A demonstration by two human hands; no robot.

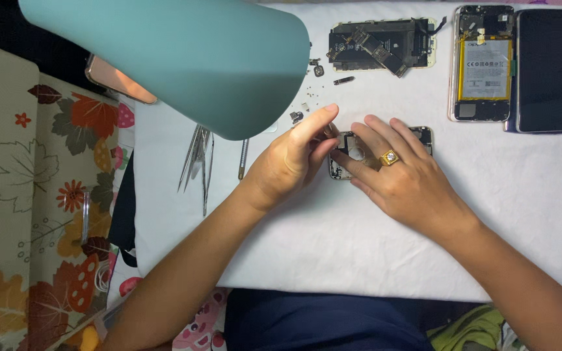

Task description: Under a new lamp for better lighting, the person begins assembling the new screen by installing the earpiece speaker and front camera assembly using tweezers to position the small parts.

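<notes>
left hand (294, 156) pinching at phone frame (344, 159) | right hand (398, 172) spread flat on frame | tweezers (198, 159) left of frame, on desk (359, 240)

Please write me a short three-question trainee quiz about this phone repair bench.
1. True or false: the right hand wears a gold ring.
2. What do both hands touch? A) the small phone frame B) the tweezers C) the open phone with the yellow battery
3. Which side of the left hand do the tweezers lie on, in the picture?

Key: 1 true; 2 A; 3 left, apart from it.
</notes>
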